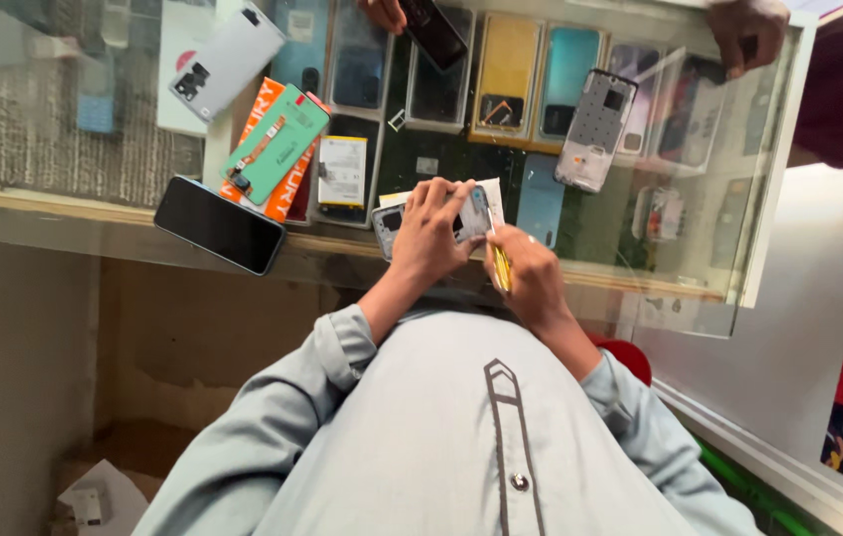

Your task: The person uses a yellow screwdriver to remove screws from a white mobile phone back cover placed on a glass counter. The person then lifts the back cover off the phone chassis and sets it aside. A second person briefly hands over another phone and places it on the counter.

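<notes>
Left hand [428, 230] grasping opened phone [431, 218], long axis left-right, right hand [529, 273] gripping yellow tool [501, 263] upright.

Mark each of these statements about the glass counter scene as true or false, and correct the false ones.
1. The left hand holds an opened grey phone frame. True.
2. The right hand grips a red hammer. False: it holds a slim yellow-handled tool.
3. A black-screened phone lies on the glass counter, left of the hands. True.
4. The mint-green phone back cover rests on the floor. False: it lies on an orange box on the counter.
</notes>
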